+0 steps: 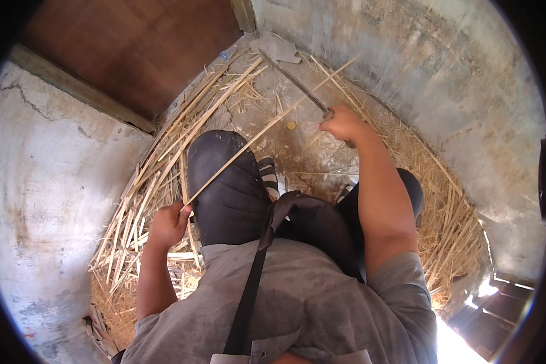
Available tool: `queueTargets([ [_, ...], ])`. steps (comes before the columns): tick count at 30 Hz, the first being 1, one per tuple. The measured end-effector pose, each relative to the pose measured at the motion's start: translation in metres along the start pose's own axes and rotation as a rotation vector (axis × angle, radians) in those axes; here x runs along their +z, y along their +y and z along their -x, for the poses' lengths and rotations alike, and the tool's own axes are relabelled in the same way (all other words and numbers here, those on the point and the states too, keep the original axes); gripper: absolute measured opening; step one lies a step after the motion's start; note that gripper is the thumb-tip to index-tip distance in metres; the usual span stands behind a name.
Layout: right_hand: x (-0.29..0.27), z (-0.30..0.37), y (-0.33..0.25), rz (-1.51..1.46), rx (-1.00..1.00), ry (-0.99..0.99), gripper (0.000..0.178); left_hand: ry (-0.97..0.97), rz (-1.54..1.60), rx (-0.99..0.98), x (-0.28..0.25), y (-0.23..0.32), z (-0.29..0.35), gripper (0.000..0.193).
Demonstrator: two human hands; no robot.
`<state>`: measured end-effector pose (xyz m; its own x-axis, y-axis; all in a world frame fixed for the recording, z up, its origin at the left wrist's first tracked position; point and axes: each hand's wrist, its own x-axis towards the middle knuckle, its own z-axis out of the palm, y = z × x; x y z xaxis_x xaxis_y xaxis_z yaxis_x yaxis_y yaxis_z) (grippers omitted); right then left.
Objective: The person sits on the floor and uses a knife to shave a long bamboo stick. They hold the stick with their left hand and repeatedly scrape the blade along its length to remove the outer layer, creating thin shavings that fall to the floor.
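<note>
My left hand [170, 225] is closed on the near end of a long, thin bamboo strip [244, 147]. The strip slants up over my left knee toward the far right wall. In my right hand [346, 125] is a long knife [295, 82], gripped by its handle, with the dark blade pointing away to the far left. Blade and strip cross a little beyond my right hand; whether they touch I cannot tell.
Split bamboo strips [158, 176] lie in a heap along my left side. Shavings and more strips [446, 227] cover the floor at my right. Stained plaster walls [431, 67] close in on both sides, and a brown wooden panel [133, 51] stands at the far left.
</note>
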<state>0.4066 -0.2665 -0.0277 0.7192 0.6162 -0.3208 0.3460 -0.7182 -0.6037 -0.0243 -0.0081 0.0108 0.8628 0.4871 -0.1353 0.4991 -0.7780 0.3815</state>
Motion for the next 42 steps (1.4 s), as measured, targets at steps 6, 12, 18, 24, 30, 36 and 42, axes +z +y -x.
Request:
queueTargets([
  [6, 0.011, 0.016, -0.027, 0.29, -0.189, -0.088, 0.068, -0.037, -0.013, -0.03, -0.011, 0.013, 0.001, 0.051],
  [12, 0.008, 0.011, -0.028, 0.113, -0.152, -0.195, 0.075, -0.015, -0.032, -0.008, -0.007, 0.004, 0.004, 0.051],
  [18, -0.005, 0.008, -0.004, 0.132, -0.02, 0.013, 0.067, -0.05, -0.019, -0.034, -0.011, 0.008, -0.001, 0.049],
  [24, 0.009, 0.025, -0.05, 0.318, -0.222, -0.236, 0.071, -0.034, -0.049, -0.05, -0.014, 0.017, 0.004, 0.048],
  [30, -0.007, 0.01, -0.017, 0.004, 0.023, -0.163, 0.069, -0.005, -0.046, -0.011, -0.004, 0.005, 0.003, 0.047],
  [36, 0.004, 0.011, -0.011, 0.218, -0.149, -0.012, 0.063, -0.056, -0.004, -0.033, -0.01, 0.013, -0.001, 0.049],
  [42, 0.013, 0.022, -0.051, 0.308, -0.242, -0.2, 0.06, 0.013, -0.057, -0.024, -0.01, 0.015, 0.006, 0.047],
])
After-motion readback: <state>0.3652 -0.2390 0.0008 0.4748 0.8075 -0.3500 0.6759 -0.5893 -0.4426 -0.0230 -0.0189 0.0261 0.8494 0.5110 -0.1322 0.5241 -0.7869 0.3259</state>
